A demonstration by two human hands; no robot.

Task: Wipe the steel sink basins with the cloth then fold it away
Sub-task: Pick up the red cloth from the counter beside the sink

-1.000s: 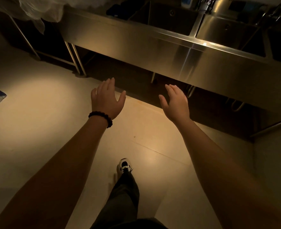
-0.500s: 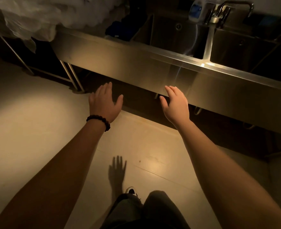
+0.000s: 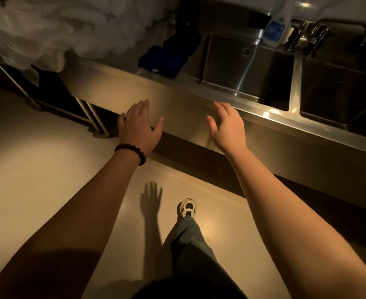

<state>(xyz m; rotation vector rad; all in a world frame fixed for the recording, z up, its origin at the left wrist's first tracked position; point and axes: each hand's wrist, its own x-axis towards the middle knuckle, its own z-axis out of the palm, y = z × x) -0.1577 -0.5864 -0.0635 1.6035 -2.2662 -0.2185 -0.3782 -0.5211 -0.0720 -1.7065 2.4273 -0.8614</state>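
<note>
Both hands are released, fingers straight, holding nothing: the left hand [image 3: 137,126] and right hand [image 3: 227,126] hover before the steel sink [image 3: 231,67]. A dark blue cloth [image 3: 162,60] lies on the table [image 3: 121,83] just left of the basin.

Brushed, glossy steel sink [image 3: 199,108]; smooth matt floor [image 3: 37,169]; crinkled translucent plastic sheeting [image 3: 48,29].

left basin [image 3: 245,67] open above | faucet [image 3: 320,33] over divider [image 3: 295,83]
</note>
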